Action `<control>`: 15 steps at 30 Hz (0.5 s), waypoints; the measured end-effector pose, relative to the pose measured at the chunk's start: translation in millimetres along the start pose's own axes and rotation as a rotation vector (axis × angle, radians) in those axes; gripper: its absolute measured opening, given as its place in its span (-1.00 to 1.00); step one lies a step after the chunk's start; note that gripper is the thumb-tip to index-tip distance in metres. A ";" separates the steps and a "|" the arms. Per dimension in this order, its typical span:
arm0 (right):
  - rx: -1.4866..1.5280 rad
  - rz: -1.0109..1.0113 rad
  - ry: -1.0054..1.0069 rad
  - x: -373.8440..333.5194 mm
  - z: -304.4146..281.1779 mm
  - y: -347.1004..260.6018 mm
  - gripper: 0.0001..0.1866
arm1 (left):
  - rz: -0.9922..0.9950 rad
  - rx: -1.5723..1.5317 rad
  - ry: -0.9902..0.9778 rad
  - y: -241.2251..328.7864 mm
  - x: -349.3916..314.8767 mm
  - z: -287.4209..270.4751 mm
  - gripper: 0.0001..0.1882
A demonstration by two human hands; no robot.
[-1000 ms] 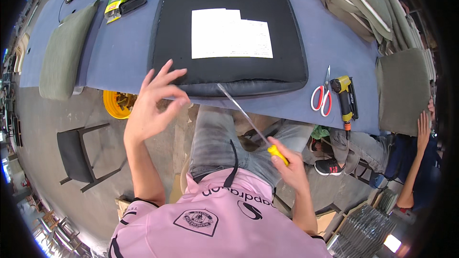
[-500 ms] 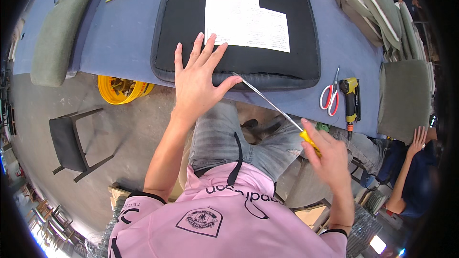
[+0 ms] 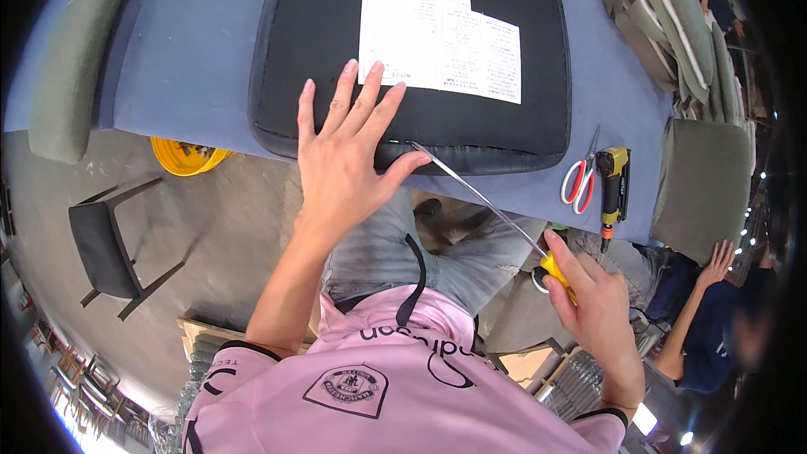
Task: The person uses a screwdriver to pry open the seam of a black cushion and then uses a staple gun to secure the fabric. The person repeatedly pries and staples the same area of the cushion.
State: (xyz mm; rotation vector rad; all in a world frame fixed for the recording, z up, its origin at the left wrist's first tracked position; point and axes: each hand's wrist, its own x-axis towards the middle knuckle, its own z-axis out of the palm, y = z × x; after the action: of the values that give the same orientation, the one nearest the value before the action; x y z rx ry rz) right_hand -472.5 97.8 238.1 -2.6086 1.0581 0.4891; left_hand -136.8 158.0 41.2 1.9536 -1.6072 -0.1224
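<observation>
A black padded seat cushion (image 3: 328,0) lies underside up on the blue-covered table, with a white printed sheet (image 3: 399,29) on it. My left hand (image 3: 345,139) rests on the cushion's near edge, fingers spread, two fingertips over the sheet's lower edge. In my right hand (image 3: 588,290) is a screwdriver (image 3: 487,202) with a yellow handle and a long metal shaft. Its tip meets the cushion's near edge, just beside my left thumb. A small shiny staple (image 3: 394,141) shows in the black fabric left of the tip.
Right of the cushion lie red-and-white scissors (image 3: 579,183) and a staple gun (image 3: 614,193). Grey-green cushions (image 3: 706,185) are stacked at the right, near another person's hand (image 3: 717,263). A yellow bucket (image 3: 181,160) and a black chair frame (image 3: 105,244) stand on the floor at left.
The view has shifted a little, so the table's things sit differently in it. My right hand with the screwdriver has lowered slightly; the tip stays at the cushion's edge.
</observation>
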 end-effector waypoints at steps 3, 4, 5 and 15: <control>-0.070 0.032 -0.033 -8.5 -12.8 -3.0 -0.22 | -0.011 -0.018 -0.059 0.0 -0.2 -3.4 -0.09; -0.082 0.036 -0.033 -10.2 -12.8 -3.9 -0.21 | -0.018 -0.013 -0.093 -0.2 0.1 -4.9 -0.13; -0.118 0.083 -0.090 -11.0 -8.6 -4.9 -0.20 | -0.014 -0.019 -0.104 -0.1 0.9 -5.9 -0.15; 1.441 0.558 -0.079 -6.4 184.0 -73.5 -0.32 | 0.024 -0.053 -0.111 -17.2 19.0 -12.0 -0.25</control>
State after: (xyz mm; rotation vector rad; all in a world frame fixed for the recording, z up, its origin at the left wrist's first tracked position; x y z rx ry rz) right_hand -461.9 222.5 84.4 -1.0314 1.3470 -0.1121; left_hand -111.8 146.7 48.0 1.9163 -1.6802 -0.2649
